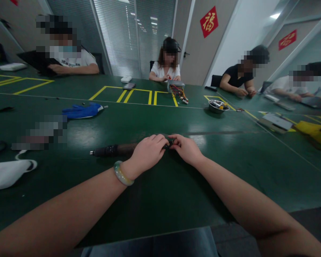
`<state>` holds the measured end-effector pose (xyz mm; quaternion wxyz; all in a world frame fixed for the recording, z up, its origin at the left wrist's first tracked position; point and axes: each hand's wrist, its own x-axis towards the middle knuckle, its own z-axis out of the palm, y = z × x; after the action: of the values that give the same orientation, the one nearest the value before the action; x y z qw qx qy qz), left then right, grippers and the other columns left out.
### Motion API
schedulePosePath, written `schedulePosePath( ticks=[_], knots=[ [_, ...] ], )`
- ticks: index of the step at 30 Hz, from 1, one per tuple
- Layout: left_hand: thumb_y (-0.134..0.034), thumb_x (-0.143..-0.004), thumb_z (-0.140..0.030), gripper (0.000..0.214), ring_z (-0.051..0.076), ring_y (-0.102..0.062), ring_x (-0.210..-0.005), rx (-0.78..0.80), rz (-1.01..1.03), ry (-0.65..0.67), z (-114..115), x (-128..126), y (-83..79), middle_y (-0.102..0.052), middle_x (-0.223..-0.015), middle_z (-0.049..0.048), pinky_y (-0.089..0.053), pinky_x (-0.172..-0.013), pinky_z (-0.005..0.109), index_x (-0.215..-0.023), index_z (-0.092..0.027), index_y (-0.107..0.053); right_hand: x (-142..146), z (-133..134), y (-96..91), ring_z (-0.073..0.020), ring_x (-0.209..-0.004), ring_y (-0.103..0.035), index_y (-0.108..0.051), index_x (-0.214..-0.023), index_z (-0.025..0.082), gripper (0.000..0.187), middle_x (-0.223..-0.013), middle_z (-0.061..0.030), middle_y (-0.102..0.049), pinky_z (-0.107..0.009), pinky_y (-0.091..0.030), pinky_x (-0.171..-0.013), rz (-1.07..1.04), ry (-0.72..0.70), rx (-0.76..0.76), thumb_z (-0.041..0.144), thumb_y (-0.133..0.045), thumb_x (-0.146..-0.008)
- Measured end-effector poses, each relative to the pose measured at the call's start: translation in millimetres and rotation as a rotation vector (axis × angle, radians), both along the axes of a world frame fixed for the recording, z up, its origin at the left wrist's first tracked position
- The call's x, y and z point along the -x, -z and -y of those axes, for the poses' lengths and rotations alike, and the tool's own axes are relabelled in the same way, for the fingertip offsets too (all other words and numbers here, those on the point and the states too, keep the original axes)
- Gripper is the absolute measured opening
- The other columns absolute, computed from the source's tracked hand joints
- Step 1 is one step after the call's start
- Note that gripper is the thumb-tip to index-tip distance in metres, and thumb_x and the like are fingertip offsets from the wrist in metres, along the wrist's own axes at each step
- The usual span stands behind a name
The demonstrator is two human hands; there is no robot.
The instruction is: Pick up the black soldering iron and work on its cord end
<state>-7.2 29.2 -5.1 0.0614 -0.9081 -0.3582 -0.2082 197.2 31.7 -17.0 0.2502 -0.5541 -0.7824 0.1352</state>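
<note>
A dark electric screwdriver [110, 151] lies on the green table, its metal tip pointing left. My left hand [149, 151], with a jade-like bangle at the wrist, is wrapped over the rear of its body. At the tool's tail, my right hand [186, 150] pinches a small dark piece [169, 143] with brassy spots. That piece sits between the fingertips of both hands. Whether it is a plug or part of the screwdriver itself, I cannot tell, since fingers hide much of it.
To the left lie a blue glove [82, 110], a blurred-out item and a white case [7, 175] with a looped strap. A metal bowl [218, 106] of small parts stands far right, near a yellow item [314, 132]. Several people sit opposite; one handles a grey box [176, 86] with coloured wires.
</note>
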Motion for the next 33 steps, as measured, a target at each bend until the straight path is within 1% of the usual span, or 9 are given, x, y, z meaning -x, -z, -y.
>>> schedulePosePath(
  ticks=[5,8,14,19,24,27,30,33],
  knots=[
    [-0.056,-0.089,-0.021,0.018,0.022,-0.055,-0.097,-0.007,-0.023,-0.018,0.7,-2.0,-0.2,-0.057,-0.108,0.0061,-0.047,-0.083,0.037,-0.107,-0.02,-0.057,2.9,4.3,-5.1,-0.0157,-0.09,-0.063,-0.057,-0.129,0.028,0.043,-0.096,0.0029,-0.069,-0.027,-0.045,-0.08,0.128,-0.009,-0.04,0.016,-0.063,-0.088],
    [-0.055,-0.09,-0.02,0.015,0.022,-0.055,-0.097,-0.005,-0.035,-0.019,1.1,-2.4,-0.9,-0.057,-0.108,0.0057,-0.047,-0.084,0.037,-0.105,-0.02,-0.057,5.7,6.5,-7.0,-0.0174,-0.096,-0.063,-0.056,-0.13,0.028,0.042,-0.103,0.0015,-0.068,-0.029,-0.045,-0.085,0.166,-0.015,-0.065,0.018,-0.061,-0.089],
    [-0.056,-0.09,-0.022,0.016,0.022,-0.055,-0.099,-0.007,-0.04,-0.031,-0.6,-2.8,2.4,-0.057,-0.107,0.0064,-0.047,-0.085,0.037,-0.106,-0.019,-0.056,8.9,6.8,-9.0,-0.0171,-0.094,-0.063,-0.06,-0.124,0.026,0.035,-0.097,0.0012,-0.069,-0.028,-0.046,-0.083,0.171,0.028,-0.027,0.018,-0.06,-0.09],
    [-0.057,-0.089,-0.021,0.017,0.022,-0.055,-0.098,-0.016,-0.051,-0.02,-1.3,-2.1,2.6,-0.057,-0.107,0.0064,-0.047,-0.085,0.037,-0.106,-0.019,-0.057,8.2,4.7,-9.6,-0.0163,-0.092,-0.063,-0.062,-0.12,0.026,0.032,-0.096,0.0021,-0.069,-0.027,-0.046,-0.081,0.163,0.031,-0.018,0.019,-0.06,-0.089],
    [-0.057,-0.089,-0.022,0.017,0.022,-0.055,-0.098,-0.019,-0.051,-0.01,-2.0,-1.2,2.2,-0.057,-0.107,0.0062,-0.047,-0.084,0.038,-0.106,-0.019,-0.058,8.1,1.2,-10.2,-0.0152,-0.096,-0.062,-0.065,-0.116,0.024,0.029,-0.106,0.0003,-0.068,-0.026,-0.045,-0.087,0.178,-0.003,-0.024,0.017,-0.06,-0.089],
    [-0.056,-0.089,-0.022,0.019,0.022,-0.056,-0.099,-0.008,-0.03,-0.006,-0.9,-1.5,1.9,-0.058,-0.108,0.0066,-0.047,-0.086,0.038,-0.108,-0.019,-0.058,8.7,-0.4,-10.5,-0.0152,-0.098,-0.061,-0.066,-0.113,0.022,0.025,-0.107,-0.0016,-0.067,-0.026,-0.043,-0.089,0.194,-0.022,-0.024,0.016,-0.059,-0.089],
    [-0.056,-0.089,-0.023,0.026,0.023,-0.055,-0.104,-0.004,0.053,-0.012,2.7,-3.1,-1.7,-0.058,-0.112,0.0076,-0.045,-0.092,0.04,-0.115,-0.018,-0.056,9.7,-1.1,-10.7,-0.0162,-0.097,-0.061,-0.066,-0.107,0.02,0.02,-0.103,-0.0031,-0.067,-0.026,-0.044,-0.086,0.197,-0.01,-0.017,0.014,-0.058,-0.089],
    [-0.053,-0.09,-0.022,0.021,0.024,-0.053,-0.11,-0.011,0.141,0.022,8.1,-4.4,-7.5,-0.059,-0.113,0.0079,-0.04,-0.1,0.043,-0.11,-0.018,-0.058,10.7,-1.3,-10.7,-0.0166,-0.096,-0.061,-0.064,-0.103,0.019,0.016,-0.102,-0.0042,-0.066,-0.026,-0.044,-0.084,0.194,-0.007,-0.005,0.013,-0.058,-0.089]
  ],
)
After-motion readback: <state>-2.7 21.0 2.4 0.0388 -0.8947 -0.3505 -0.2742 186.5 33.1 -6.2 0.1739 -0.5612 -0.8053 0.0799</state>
